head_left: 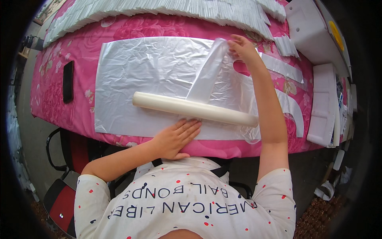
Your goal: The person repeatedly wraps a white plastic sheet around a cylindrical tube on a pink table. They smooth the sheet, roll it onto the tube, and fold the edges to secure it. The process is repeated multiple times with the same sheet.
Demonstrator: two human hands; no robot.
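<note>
A pile of silvery-white plastic bags (147, 59) with cut-out handles lies spread on the table. Across it rests a long cream-white roll or tube (191, 108), tilted slightly down to the right. My left hand (179, 136) lies flat on the near edge of the bags, fingers stretched out, just below the roll. Up at the far right, my right hand (240, 47) pinches the tip of a folded strip of plastic bag (209, 71), raised from the pile beyond the roll. The fingertips there are partly hidden and a little blurred.
A pink floral cloth covers the table (51, 79). A black phone (68, 81) lies at the left. Long rows of folded white plastic pieces (159, 8) line the far side. White foam boxes (322, 103) stand at the right; a red-and-black chair (59, 199) is at lower left.
</note>
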